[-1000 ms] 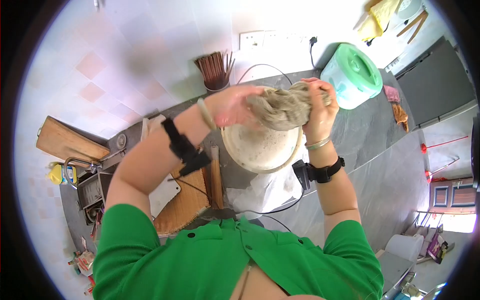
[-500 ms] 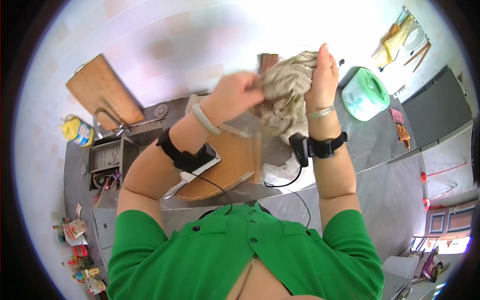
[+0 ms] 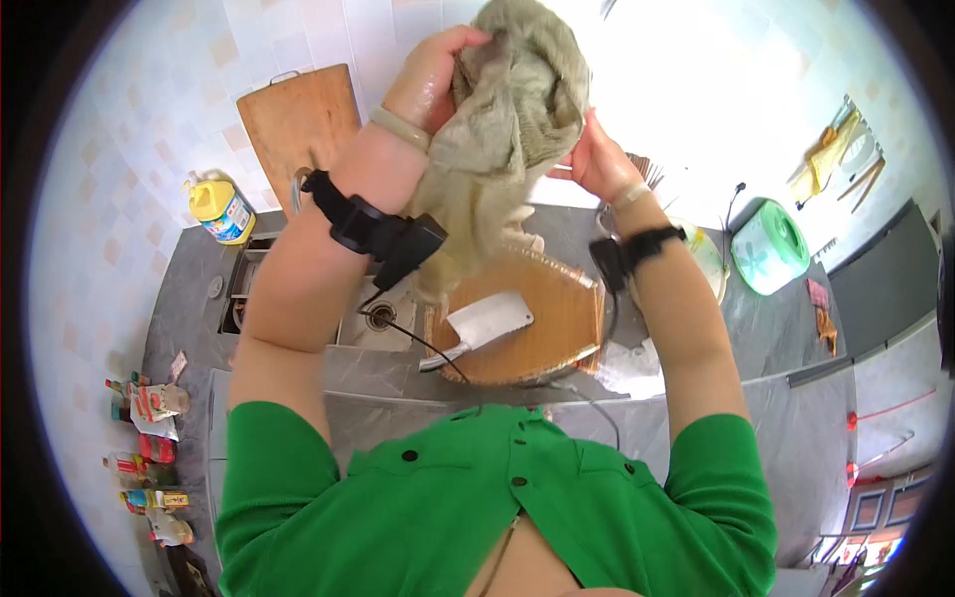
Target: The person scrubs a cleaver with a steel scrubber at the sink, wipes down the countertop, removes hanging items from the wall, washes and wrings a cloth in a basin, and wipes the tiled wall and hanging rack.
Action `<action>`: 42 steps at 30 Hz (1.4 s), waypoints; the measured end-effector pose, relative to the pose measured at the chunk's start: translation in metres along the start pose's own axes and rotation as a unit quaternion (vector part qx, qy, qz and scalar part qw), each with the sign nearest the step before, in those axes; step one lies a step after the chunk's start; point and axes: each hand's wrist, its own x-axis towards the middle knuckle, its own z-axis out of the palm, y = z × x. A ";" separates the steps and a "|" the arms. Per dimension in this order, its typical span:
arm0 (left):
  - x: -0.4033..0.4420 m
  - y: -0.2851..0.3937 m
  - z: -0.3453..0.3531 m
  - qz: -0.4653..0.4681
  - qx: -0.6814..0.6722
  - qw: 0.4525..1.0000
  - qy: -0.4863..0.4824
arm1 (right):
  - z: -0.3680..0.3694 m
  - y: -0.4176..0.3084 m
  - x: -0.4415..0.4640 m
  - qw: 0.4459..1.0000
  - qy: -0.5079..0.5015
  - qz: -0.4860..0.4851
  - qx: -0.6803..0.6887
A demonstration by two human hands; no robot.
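Note:
A damp-looking greyish-beige cloth (image 3: 517, 119) hangs in loose folds between my hands, raised high over the counter. My left hand (image 3: 433, 80) grips its upper left side, with the thumb over the fabric and the other fingers partly hidden. At the lower right edge, my right hand (image 3: 595, 159) holds the cloth, its fingertips partly behind it. Below the hanging end lies a wooden chopping board (image 3: 542, 343), and on it a cleaver (image 3: 492, 320) rests flat with its handle to the left.
Left of the board is a sink (image 3: 373, 333). A yellow bottle (image 3: 221, 211) and an upright cutting board (image 3: 301, 124) stand near the wall. On the right is a green-lidded container (image 3: 771, 244). White plastic (image 3: 632, 368) lies by the counter edge; several condiment packages (image 3: 154, 403) stand far left.
Both hands have moved up and left with the cloth, which now hangs more spread out. The view has shifted, and the cleaver on the board shows in full.

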 end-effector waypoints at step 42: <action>0.084 -0.005 -0.003 0.133 0.394 0.903 0.111 | -0.021 -0.096 -0.016 0.915 0.048 0.074 -0.393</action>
